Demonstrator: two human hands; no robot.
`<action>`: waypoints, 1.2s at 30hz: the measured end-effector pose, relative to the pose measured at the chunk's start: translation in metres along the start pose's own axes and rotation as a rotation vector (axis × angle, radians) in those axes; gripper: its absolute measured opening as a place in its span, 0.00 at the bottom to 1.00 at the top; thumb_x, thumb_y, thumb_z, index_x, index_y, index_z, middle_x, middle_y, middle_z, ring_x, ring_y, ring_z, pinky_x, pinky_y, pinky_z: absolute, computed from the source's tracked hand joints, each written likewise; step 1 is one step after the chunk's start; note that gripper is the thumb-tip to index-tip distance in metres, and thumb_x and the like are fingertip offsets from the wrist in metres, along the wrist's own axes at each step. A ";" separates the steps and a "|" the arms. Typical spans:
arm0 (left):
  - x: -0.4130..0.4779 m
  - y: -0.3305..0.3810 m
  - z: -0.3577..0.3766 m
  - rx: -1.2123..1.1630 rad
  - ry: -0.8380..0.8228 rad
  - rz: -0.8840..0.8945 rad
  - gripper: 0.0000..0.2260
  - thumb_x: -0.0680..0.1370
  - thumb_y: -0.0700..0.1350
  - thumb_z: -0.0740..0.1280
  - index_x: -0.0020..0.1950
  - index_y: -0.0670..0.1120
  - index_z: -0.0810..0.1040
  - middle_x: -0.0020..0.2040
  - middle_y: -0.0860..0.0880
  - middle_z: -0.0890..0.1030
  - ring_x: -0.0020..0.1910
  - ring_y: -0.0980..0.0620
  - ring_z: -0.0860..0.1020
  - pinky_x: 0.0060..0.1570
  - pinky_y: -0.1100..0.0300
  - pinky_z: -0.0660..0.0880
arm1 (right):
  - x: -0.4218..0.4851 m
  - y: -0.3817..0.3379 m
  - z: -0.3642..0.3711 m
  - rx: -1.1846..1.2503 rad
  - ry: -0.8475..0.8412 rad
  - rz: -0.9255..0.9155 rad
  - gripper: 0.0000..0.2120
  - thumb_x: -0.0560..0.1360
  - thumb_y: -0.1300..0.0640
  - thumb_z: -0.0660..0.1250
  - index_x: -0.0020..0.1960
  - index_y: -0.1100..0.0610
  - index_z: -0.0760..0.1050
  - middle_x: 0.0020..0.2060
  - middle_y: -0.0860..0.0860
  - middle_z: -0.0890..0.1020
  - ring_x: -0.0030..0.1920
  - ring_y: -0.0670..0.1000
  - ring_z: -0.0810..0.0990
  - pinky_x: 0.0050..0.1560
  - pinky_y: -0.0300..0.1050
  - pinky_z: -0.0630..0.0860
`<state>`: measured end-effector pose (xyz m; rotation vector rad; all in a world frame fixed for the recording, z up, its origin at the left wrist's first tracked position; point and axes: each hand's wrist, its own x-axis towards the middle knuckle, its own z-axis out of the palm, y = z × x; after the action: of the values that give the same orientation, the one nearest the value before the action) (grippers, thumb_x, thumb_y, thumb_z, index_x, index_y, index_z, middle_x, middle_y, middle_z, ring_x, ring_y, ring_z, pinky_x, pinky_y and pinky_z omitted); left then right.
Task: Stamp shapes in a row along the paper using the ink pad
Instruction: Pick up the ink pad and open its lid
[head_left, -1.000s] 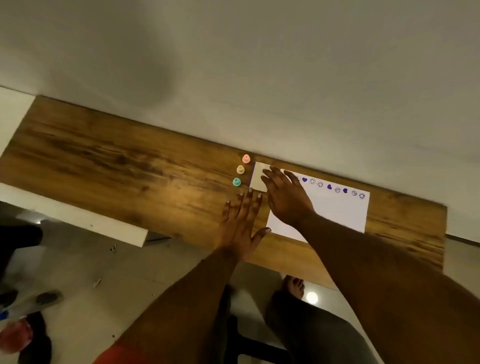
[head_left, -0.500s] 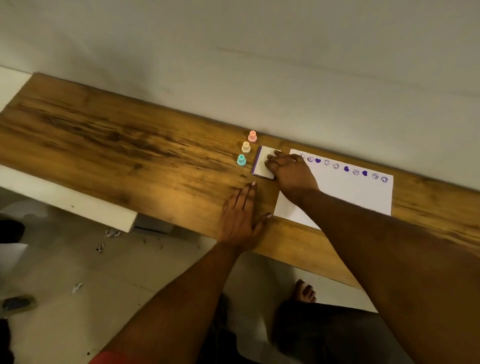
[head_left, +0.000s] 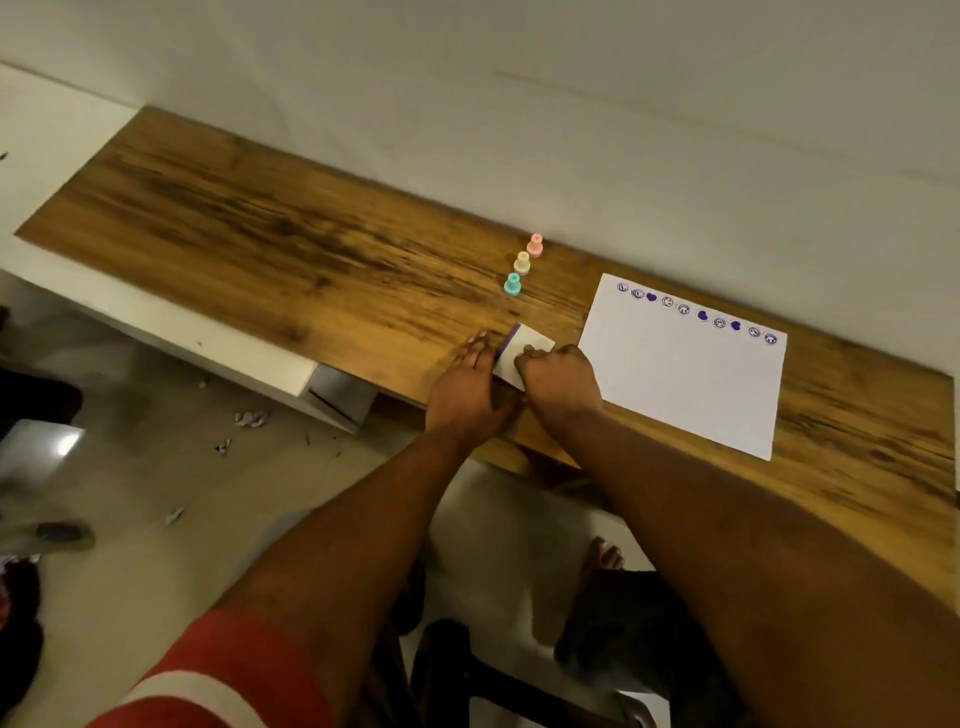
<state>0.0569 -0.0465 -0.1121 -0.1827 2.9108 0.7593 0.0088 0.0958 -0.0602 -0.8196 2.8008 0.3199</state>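
Note:
The white ink pad (head_left: 530, 345), with a purple edge on its left side, lies near the front edge of the wooden table. My right hand (head_left: 561, 382) grips it from the near right with curled fingers. My left hand (head_left: 467, 389) rests flat on the table against the pad's left side, fingers together. The white paper (head_left: 685, 379) lies to the right, carrying a row of purple stamped faces and hearts (head_left: 698, 313) along its far edge. Three small stamps stand in a line beyond the pad: pink (head_left: 535, 245), beige (head_left: 522, 263) and teal (head_left: 512, 285).
The wooden table (head_left: 270, 249) runs along a pale wall. A white ledge (head_left: 171, 332) sits below its left front. Scraps of paper (head_left: 249, 418) lie on the floor. My bare foot (head_left: 602, 558) shows under the table.
The ink pad has been pulled from beside the paper's far left corner toward the table's front edge by my right hand. My left hand has come up against its left side.

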 end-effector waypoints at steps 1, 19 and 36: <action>-0.002 -0.001 -0.001 -0.022 0.004 0.006 0.41 0.77 0.62 0.70 0.83 0.44 0.62 0.84 0.44 0.61 0.83 0.46 0.60 0.79 0.50 0.62 | -0.005 -0.005 0.001 -0.012 -0.002 -0.002 0.21 0.78 0.52 0.72 0.69 0.55 0.74 0.65 0.56 0.81 0.61 0.60 0.80 0.63 0.52 0.76; -0.031 -0.030 0.004 -0.098 0.066 0.166 0.34 0.73 0.58 0.76 0.75 0.47 0.74 0.84 0.46 0.63 0.85 0.45 0.53 0.82 0.40 0.48 | -0.006 0.038 0.018 0.226 -0.108 -0.315 0.29 0.80 0.42 0.65 0.78 0.45 0.62 0.76 0.50 0.70 0.74 0.55 0.69 0.74 0.51 0.63; -0.029 -0.035 0.008 -0.195 0.105 0.115 0.31 0.70 0.59 0.79 0.67 0.47 0.77 0.83 0.46 0.65 0.84 0.47 0.55 0.82 0.43 0.48 | 0.029 0.055 -0.005 0.273 -0.356 -0.497 0.27 0.82 0.44 0.63 0.79 0.51 0.65 0.72 0.51 0.70 0.69 0.53 0.70 0.66 0.49 0.73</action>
<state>0.0911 -0.0708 -0.1313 -0.0760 2.9628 1.0852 -0.0455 0.1249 -0.0551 -1.2079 2.1619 -0.0041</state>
